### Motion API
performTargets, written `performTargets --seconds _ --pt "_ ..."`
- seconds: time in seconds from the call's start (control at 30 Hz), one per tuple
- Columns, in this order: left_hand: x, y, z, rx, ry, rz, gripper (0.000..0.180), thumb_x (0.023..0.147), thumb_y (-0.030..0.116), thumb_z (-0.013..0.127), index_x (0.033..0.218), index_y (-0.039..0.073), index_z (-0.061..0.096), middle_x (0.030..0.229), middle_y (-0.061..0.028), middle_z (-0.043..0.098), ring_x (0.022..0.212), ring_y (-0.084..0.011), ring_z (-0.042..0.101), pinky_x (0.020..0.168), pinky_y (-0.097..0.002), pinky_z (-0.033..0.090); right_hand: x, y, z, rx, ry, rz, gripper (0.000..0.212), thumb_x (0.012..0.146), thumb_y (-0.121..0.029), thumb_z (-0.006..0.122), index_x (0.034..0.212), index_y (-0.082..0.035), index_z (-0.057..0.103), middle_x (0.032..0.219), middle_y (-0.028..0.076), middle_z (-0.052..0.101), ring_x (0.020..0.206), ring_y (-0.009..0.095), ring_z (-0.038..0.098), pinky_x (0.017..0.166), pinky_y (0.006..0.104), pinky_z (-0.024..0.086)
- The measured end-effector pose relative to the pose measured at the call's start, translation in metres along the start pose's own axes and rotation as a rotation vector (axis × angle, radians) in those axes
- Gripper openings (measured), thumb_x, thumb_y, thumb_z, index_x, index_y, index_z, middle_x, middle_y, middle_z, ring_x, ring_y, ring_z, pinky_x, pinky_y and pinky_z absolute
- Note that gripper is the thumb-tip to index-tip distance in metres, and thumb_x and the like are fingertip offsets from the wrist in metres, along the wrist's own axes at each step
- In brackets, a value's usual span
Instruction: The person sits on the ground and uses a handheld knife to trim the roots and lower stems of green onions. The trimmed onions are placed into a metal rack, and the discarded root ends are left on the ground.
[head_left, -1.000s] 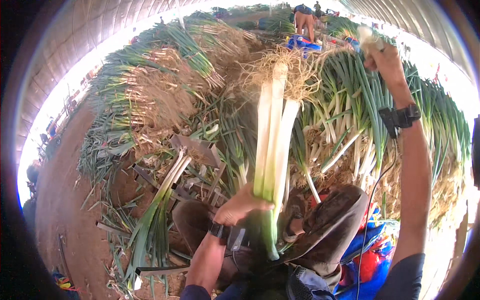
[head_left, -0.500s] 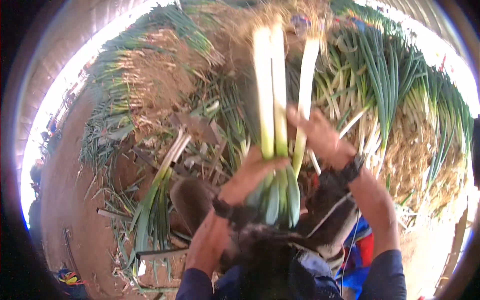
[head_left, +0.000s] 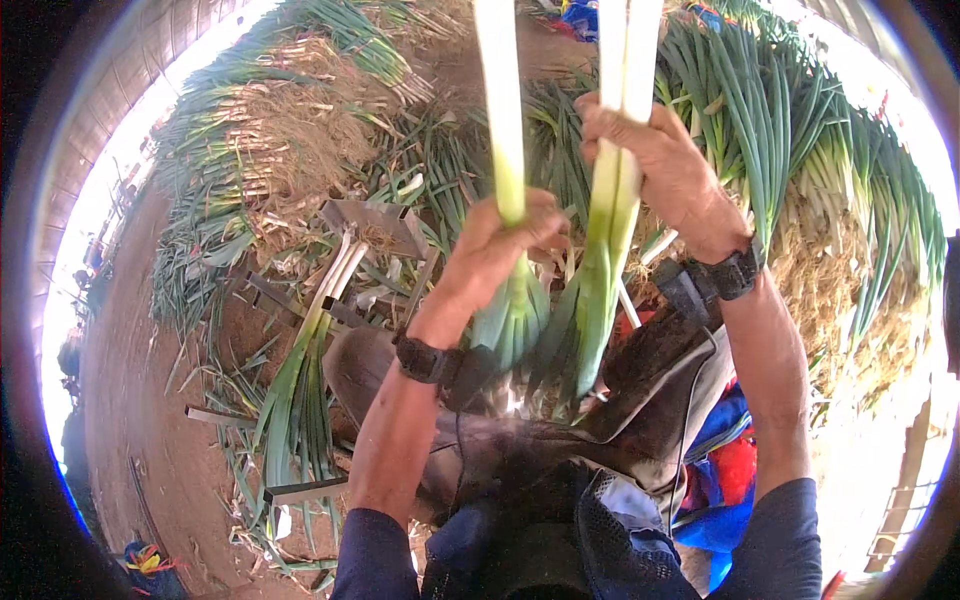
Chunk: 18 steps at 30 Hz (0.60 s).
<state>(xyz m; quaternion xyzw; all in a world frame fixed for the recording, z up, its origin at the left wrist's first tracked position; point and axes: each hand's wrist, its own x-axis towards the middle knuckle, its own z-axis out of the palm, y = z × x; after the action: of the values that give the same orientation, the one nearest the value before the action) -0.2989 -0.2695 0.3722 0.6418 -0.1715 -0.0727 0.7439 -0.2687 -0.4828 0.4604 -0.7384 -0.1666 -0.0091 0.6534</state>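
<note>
Leeks (head_left: 610, 190), white stalks upright, gripped by left hand (head_left: 495, 250) and right hand (head_left: 660, 165).

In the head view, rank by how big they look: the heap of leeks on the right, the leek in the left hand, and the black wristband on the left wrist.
1. Heap of leeks, by far the largest.
2. Leek in the left hand; it sits close to the camera and looks bigger for it.
3. Black wristband, smallest.

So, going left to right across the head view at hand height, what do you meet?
Bare dirt floor → trimmed leeks lying on the ground → left hand gripping one leek stalk → right hand gripping more leek stalks → heaped leeks with green tops.
</note>
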Motion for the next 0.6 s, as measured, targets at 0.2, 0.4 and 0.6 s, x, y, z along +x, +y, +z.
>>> performTargets --seconds 0.2,0.4,0.6 --pt "0.014 0.040 -0.020 0.023 0.069 0.006 0.059 0.090 0.001 0.070 0.143 -0.006 0.046 0.137 -0.0241 0.060 0.112 -0.0318 0.070 0.091 -0.0388 0.062 0.003 -0.004 -0.025 0.000 0.077 -0.124 0.043 0.102 -0.040 0.066 0.125 -0.004 0.067 0.085 0.000 0.063 0.078 0.009 0.063 0.068 0.0290 0.058" --pt "0.019 0.061 -0.017 -0.105 -0.280 -0.096 0.084 0.074 -0.007 0.074 0.152 0.002 0.044 0.154 -0.0217 0.048 0.142 -0.0323 0.049 0.116 -0.0463 0.045 -0.009 -0.021 -0.005 0.086 -0.143 -0.160 0.051 0.104 -0.036 0.061 0.143 -0.004 0.056 0.126 0.015 0.069 0.116 0.023 0.067 0.088 0.0370 0.062" --pt "0.017 0.023 0.021 -0.028 -0.400 -0.154 0.044 0.082 0.007 0.078 0.124 0.001 0.064 0.111 -0.0114 0.071 0.103 -0.0225 0.069 0.096 -0.0373 0.056 -0.022 -0.006 0.021 0.426 -0.204 -0.018 0.051 0.103 -0.038 0.063 0.131 0.005 0.064 0.126 0.017 0.071 0.110 0.023 0.071 0.095 0.0357 0.058"
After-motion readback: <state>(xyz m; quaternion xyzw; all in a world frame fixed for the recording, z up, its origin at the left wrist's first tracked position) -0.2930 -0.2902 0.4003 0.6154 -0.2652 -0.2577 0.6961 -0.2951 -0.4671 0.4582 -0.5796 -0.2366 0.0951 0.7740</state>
